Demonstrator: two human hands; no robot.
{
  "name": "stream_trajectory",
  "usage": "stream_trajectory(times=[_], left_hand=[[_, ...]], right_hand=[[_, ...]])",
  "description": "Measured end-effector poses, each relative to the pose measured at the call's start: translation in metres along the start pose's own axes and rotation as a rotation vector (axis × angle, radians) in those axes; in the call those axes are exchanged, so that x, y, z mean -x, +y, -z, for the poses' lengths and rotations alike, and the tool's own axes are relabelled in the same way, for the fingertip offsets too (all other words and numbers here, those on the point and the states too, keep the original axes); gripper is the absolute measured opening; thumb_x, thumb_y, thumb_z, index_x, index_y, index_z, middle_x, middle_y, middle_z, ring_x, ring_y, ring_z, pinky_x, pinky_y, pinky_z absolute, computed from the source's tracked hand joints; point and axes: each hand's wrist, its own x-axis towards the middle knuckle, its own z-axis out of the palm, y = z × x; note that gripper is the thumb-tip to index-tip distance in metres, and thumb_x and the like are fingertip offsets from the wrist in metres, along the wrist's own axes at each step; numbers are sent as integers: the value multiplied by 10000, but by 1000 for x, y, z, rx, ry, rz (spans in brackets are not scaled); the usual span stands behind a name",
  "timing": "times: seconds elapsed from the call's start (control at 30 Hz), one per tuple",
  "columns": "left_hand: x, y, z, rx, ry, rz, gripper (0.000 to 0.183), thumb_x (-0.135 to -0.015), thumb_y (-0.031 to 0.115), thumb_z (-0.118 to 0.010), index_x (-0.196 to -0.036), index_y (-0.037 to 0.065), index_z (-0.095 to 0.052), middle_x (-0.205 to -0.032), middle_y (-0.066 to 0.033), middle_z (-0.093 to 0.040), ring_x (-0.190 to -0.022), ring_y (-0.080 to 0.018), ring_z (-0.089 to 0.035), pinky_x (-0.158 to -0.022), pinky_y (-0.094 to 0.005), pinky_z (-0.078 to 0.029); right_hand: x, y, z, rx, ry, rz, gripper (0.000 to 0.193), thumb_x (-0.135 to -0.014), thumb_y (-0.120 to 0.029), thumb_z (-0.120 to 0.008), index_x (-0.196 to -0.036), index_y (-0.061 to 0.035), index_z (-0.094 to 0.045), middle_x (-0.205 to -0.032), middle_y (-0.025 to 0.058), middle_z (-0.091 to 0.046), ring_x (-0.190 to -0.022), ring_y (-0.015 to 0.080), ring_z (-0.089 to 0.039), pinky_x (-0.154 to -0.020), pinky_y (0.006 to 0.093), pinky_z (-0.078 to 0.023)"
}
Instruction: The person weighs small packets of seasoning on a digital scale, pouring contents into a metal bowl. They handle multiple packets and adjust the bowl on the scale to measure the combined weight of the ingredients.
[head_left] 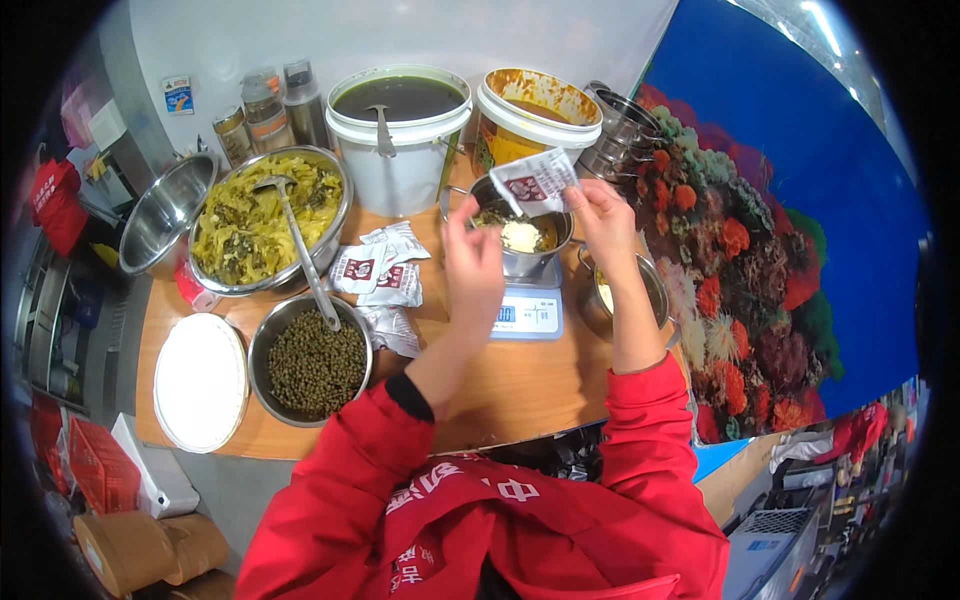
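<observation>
My right hand pinches a white and dark-red sachet by its right end, tilted above a small metal pot. Inside that pot, a pale yellow heap lies on dark greenish contents. The pot rests on a light blue digital scale with a lit display. My left hand is raised at the pot's left side, fingers stretched up and slightly smeared, with nothing visible in it. Several similar sachets lie on the table left of my left hand.
A metal bowl of green peppercorns and a bowl of yellow-green pickled vegetables with a ladle stand left. Behind are a bucket of dark liquid and an orange-smeared bucket. Another metal pot sits right.
</observation>
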Motion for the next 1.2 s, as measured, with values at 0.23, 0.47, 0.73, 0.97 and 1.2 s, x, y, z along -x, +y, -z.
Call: stream_trajectory(times=[0.23,0.47,0.73,0.97,1.2], left_hand=[[87,14,47,-139,-506,95,328,-902,-9,-432,-1227,31,-458,-1057,-80,-574,-838,-155,-576,-741,-277,-461],[104,19,76,-279,-635,86,254,-900,6,-475,-1149,40,-517,-918,-105,-591,-805,-209,-591,-720,-286,-471],[107,13,95,-423,-871,-138,253,-835,-25,-505,-1063,76,-551,-891,-114,-596,-814,-289,-607,-684,-340,-486],[107,13,97,-321,-870,-17,242,-805,-61,-507,-1002,50,-593,-905,-125,-614,-776,-266,-617,-688,-316,-494],[107,10,104,-233,-883,288,224,-867,-68,-463,-1034,11,-589,-879,-86,-601,-754,-135,-584,-682,-247,-476]], right_hand=[[9,8,-1,-233,149,-236,209,-899,-180,-608,-898,25,-653,-840,-6,-636,-757,54,-536,-702,201,-429],[14,9,-3,-88,113,-128,225,-873,-181,-631,-891,42,-662,-865,48,-646,-805,97,-559,-745,234,-435],[18,10,-6,-123,270,-138,208,-893,-185,-613,-955,6,-668,-826,-11,-633,-759,50,-521,-704,186,-404],[41,-19,38,-698,383,-480,263,-910,-247,-583,-1049,-25,-604,-956,42,-651,-795,124,-602,-648,241,-450],[162,-57,133,-892,600,-678,288,-919,-202,-557,-1118,5,-550,-941,59,-621,-734,130,-569,-550,210,-420]])
